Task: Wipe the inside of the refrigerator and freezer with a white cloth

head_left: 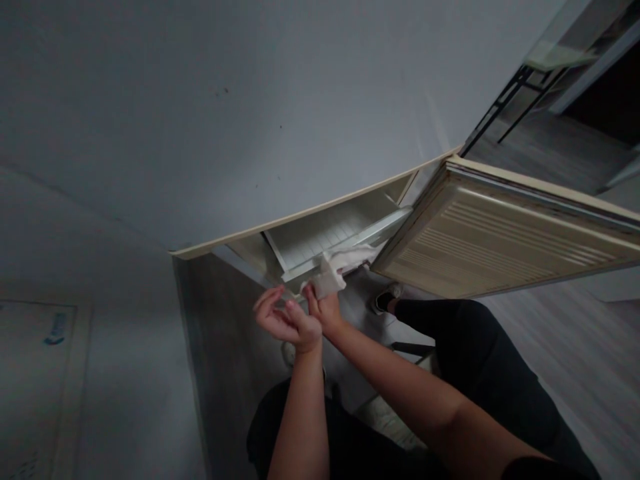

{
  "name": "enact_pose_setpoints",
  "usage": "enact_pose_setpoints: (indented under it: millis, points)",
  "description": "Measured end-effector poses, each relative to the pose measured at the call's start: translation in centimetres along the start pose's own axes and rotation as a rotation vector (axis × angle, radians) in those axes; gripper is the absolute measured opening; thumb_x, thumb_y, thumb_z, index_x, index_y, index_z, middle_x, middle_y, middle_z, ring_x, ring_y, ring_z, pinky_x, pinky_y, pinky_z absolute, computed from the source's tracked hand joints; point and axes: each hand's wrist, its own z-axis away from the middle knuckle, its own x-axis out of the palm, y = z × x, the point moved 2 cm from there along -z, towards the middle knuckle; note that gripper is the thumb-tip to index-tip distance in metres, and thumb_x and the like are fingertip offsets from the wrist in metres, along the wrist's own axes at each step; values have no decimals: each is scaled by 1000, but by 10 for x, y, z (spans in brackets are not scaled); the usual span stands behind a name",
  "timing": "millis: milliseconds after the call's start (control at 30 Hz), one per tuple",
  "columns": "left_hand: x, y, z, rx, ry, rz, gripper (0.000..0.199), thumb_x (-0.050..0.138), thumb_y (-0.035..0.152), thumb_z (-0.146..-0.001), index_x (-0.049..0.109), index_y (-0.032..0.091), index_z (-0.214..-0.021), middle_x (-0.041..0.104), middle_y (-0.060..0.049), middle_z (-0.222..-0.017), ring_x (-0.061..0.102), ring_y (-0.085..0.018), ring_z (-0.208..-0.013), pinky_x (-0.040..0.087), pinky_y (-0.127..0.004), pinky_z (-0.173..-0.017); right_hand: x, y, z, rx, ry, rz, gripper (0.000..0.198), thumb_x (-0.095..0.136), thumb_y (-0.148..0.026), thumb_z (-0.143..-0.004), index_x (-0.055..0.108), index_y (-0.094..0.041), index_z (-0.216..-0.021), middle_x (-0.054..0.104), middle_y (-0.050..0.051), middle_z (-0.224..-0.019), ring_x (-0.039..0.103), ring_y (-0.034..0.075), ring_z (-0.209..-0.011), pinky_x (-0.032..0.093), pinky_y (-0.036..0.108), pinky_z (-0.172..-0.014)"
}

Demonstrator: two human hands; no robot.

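Note:
My right hand [326, 309] grips a crumpled white cloth [334, 272] and presses it against the front edge of a white shelf [320, 239] inside a small open fridge. Just left of it and slightly nearer to me, my left hand [285, 324] has its palm turned up and its fingers loosely curled and apart, with nothing in it. The two hands almost touch at the wrist. The fridge's flat pale top [225, 127] fills the upper part of the view and hides most of the interior.
The fridge door [505, 233] stands swung open to the right, its ribbed cream inner panel facing up. My legs in dark trousers [475, 360] and a shoe [385, 299] rest on the wooden floor below. A black-legged table [545, 63] stands at the far upper right.

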Motion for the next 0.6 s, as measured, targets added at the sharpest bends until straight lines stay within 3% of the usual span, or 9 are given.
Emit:
enact_pose_setpoints:
  millis: [133,200,267,433,600]
  points:
    - [5,-4,-7,6,31,-21,19,46,38,-95,46,22,-106,54,-7,-106,57,-23,-105,46,-44,-95,15,16,25,-142,-135,110,73,57,-55,-94,43,-14,-153,26,19,-164,5,34,-158,22,54,-126]
    - [8,-3,-10,37,21,1,20,45,37,-95,46,21,-106,54,-7,-105,57,-23,-104,46,-43,-95,24,20,36,-289,-231,184,75,63,-52,-91,42,-19,-155,24,17,-166,6,35,-158,19,56,-127]
    - [9,-4,-13,60,25,4,21,44,39,-95,46,21,-107,53,-7,-106,57,-23,-105,45,-44,-96,24,19,38,-373,-219,259,75,65,-50,-90,43,-22,-156,23,15,-167,4,36,-158,15,60,-127]
    - [2,-13,-17,-41,115,-51,25,35,36,-97,44,21,-114,52,-11,-115,56,-25,-110,45,-44,-96,-11,-3,-1,-337,-3,319,81,66,-42,-88,35,-24,-160,7,13,-171,-12,39,-157,9,66,-124]
    - [1,-14,-14,-112,20,-55,30,39,38,-98,47,19,-120,54,-13,-125,55,-25,-119,44,-42,-99,-61,12,-60,-80,438,71,74,38,-44,-101,15,-12,-163,-5,16,-170,-11,31,-158,10,58,-126]
